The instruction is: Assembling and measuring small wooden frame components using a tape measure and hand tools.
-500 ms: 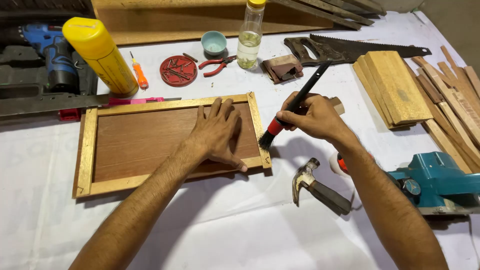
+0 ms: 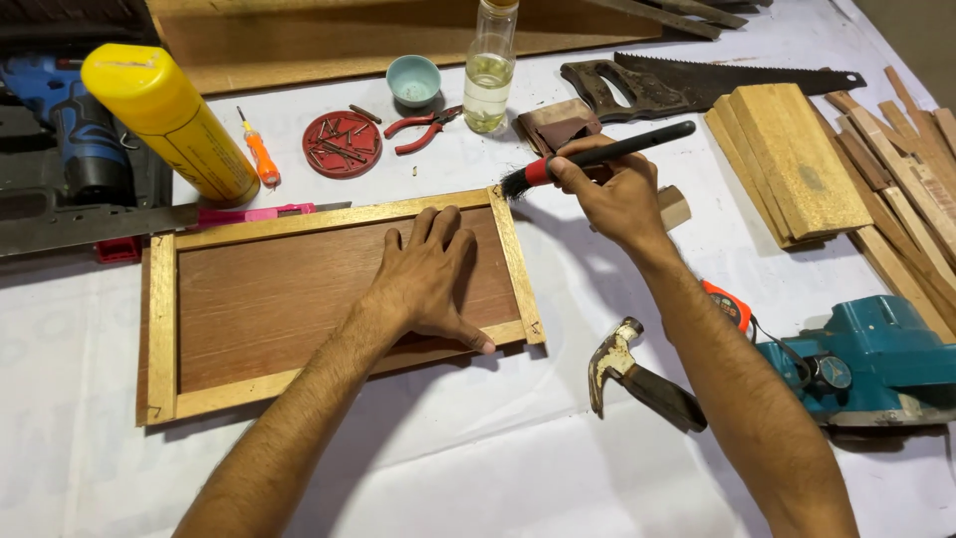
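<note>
A brown wooden panel (image 2: 289,299) edged with a light wood frame (image 2: 513,259) lies flat on the white-covered table. My left hand (image 2: 428,274) rests palm-down on the panel's right part, fingers spread. My right hand (image 2: 607,189) grips a black-handled paintbrush (image 2: 607,151) with a red band. It holds the brush nearly level, bristles pointing left just above the frame's top right corner.
Behind the panel are a yellow can (image 2: 169,125), a small orange screwdriver (image 2: 259,154), a red lid of nails (image 2: 342,144), red pliers (image 2: 423,125), a small bowl (image 2: 413,80) and a clear bottle (image 2: 490,75). A handsaw (image 2: 697,85), wood strips (image 2: 797,159), hammer (image 2: 627,374) and teal power planer (image 2: 876,359) lie right.
My right hand has lifted and swung the brush from pointing down at the frame's right edge to lying level by the top right corner. My left hand stays on the panel.
</note>
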